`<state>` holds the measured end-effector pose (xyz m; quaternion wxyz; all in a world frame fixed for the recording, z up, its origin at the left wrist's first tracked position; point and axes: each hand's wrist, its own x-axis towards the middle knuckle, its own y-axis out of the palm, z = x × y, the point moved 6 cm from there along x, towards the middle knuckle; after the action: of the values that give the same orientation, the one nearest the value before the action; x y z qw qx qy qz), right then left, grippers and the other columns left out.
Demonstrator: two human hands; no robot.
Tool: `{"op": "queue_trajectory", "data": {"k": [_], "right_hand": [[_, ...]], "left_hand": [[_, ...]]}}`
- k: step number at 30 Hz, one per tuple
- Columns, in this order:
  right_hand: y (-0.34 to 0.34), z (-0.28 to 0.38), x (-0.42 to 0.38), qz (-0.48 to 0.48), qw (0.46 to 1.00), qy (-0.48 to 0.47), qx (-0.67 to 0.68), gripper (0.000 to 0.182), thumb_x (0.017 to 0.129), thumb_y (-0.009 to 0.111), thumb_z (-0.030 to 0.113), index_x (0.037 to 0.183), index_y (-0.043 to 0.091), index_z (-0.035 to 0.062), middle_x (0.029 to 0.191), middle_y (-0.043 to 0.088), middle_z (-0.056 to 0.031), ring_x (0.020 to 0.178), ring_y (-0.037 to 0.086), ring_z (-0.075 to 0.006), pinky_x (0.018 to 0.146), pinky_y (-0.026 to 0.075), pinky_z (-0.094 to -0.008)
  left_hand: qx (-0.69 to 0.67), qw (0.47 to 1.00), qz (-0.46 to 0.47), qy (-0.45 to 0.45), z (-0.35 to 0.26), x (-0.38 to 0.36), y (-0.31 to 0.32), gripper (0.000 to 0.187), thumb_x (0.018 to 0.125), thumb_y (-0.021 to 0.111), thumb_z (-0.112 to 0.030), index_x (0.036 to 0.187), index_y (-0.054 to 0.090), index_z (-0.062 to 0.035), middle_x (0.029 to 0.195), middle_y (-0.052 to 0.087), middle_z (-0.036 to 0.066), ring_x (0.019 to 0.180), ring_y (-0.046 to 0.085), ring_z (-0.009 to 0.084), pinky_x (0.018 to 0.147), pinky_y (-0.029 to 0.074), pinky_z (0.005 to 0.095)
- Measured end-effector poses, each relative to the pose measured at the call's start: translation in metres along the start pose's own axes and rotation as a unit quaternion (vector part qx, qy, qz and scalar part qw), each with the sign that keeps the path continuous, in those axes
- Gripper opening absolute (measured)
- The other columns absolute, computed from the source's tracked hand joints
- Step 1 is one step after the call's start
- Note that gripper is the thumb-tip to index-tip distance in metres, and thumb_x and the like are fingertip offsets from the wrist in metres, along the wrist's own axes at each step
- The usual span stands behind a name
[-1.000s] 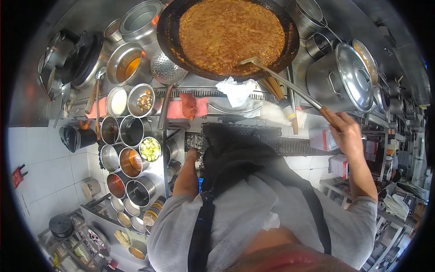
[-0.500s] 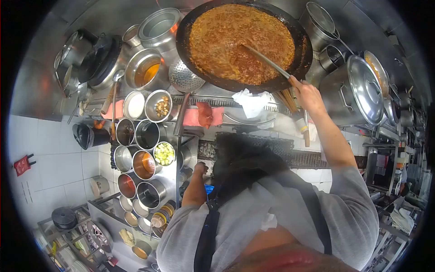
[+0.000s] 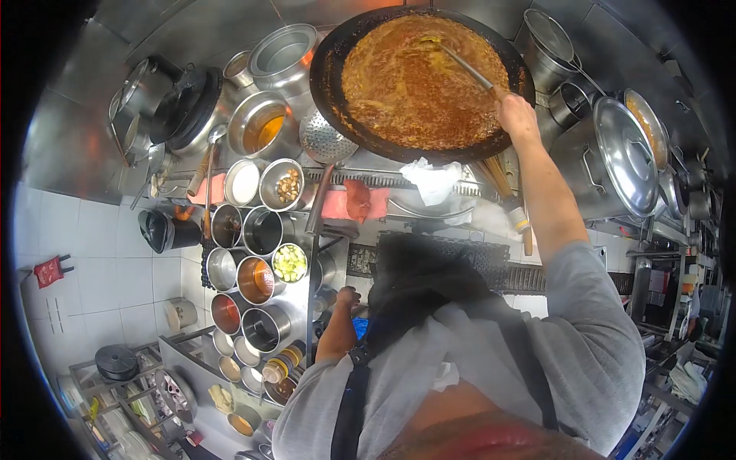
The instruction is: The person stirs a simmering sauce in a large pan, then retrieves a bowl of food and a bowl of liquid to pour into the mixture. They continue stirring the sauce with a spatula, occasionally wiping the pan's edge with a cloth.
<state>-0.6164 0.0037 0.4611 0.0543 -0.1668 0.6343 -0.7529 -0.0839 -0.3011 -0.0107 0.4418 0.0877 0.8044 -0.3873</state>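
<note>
My right hand [image 3: 517,119] is closed around the wooden end of a long-handled ladle [image 3: 464,65] over the right side of a big black wok [image 3: 330,84]. Reddish-brown sauce with oil on top [image 3: 422,100] fills much of the wok. It covers most of the ladle's head, so its exact shape is hard to make out. Low at my side, beside the counter with the pots, hangs my left hand [image 3: 349,297]. Its fingers are curled and nothing shows in them.
Left of me stand several metal pots, among them one with chopped green vegetable [image 3: 290,263]. A perforated skimmer [image 3: 326,138] leans by the wok. To the right is a large lidded stockpot [image 3: 625,157]. A white cloth [image 3: 431,180] and a bamboo brush [image 3: 498,180] lie in front.
My right hand has pushed the ladle forward, and its head has moved to the far part of the wok. The view has shifted slightly. My left hand stays low.
</note>
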Motion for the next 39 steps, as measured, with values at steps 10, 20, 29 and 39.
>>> {"op": "queue_trajectory", "data": {"k": [10,20,29,39], "right_hand": [[-0.097,-0.095,-0.048,-0.044,0.997,0.013,-0.054,0.034,0.088,0.052,0.024,0.121,0.059,0.0265,0.099,0.065,-0.0151,0.092,0.062,-0.0342,0.081,0.049,-0.0454],[-0.194,-0.105,-0.151,0.047,0.999,0.014,0.002,0.034,0.078,0.065,0.011,0.112,0.065,0.0114,0.092,0.066,-0.0185,0.082,0.063,-0.0348,0.073,0.049,-0.0372],[-0.124,-0.054,-0.182,-0.003,0.99,-0.112,0.091,0.037,0.076,0.065,0.006,0.112,0.065,0.0137,0.087,0.064,-0.0156,0.075,0.062,-0.0342,0.069,0.05,-0.0412],[-0.014,0.008,-0.1,0.061,0.987,-0.146,0.016,0.04,0.088,0.05,0.015,0.128,0.047,0.0127,0.087,0.059,-0.0213,0.075,0.061,-0.0407,0.069,0.051,-0.0472]], "left_hand": [[0.314,0.942,0.007,0.123,-0.035,-0.015,-0.015,0.021,0.064,0.07,-0.029,0.083,0.069,-0.022,0.091,0.064,0.003,0.092,0.063,0.0257,0.077,0.053,0.0372],[0.354,0.913,0.069,0.189,-0.034,0.106,0.016,0.02,0.067,0.07,-0.03,0.083,0.068,-0.0192,0.087,0.066,0.008,0.081,0.065,0.0258,0.068,0.054,0.04],[0.289,0.909,-0.04,0.298,-0.051,0.109,0.006,0.025,0.069,0.066,-0.03,0.082,0.067,-0.0098,0.087,0.067,0.014,0.085,0.065,0.0315,0.072,0.053,0.0415],[0.323,0.925,0.032,0.2,-0.012,0.073,0.035,0.024,0.065,0.069,-0.032,0.086,0.068,-0.0218,0.095,0.062,0.004,0.096,0.06,0.0249,0.078,0.052,0.0386]]}}
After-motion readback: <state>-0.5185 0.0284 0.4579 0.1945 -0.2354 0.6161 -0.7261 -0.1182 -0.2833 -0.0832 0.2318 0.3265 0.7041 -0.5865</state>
